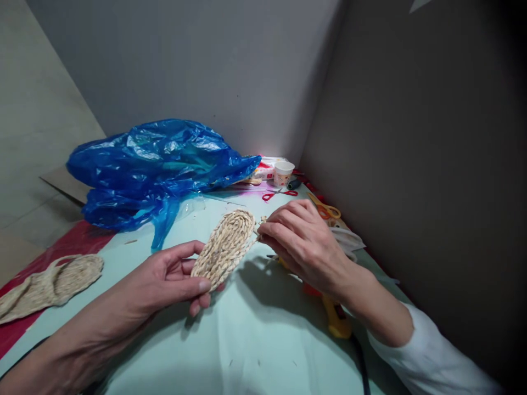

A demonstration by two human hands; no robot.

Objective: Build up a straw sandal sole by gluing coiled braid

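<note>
An oval sole of coiled, braided straw (228, 247) is held up above the table, tilted toward me. My left hand (175, 280) grips its lower end, thumb on the near face and fingers behind. At the sole's upper right edge, my right hand (302, 244) pinches the loose end of the straw braid (258, 233); its fingertips are partly hidden. Below my right hand lies a yellow glue gun (336, 318) with a black cord, partly covered by the hand. A finished-looking woven straw slipper (53, 285) rests at the left.
A crumpled blue plastic bag (160, 164) fills the back left of the pale green tablecloth (263, 351). Behind are a paper cup (284, 173), red-handled scissors (280, 193) and orange-handled scissors (327, 209). Grey walls (197, 66) close off the back and right.
</note>
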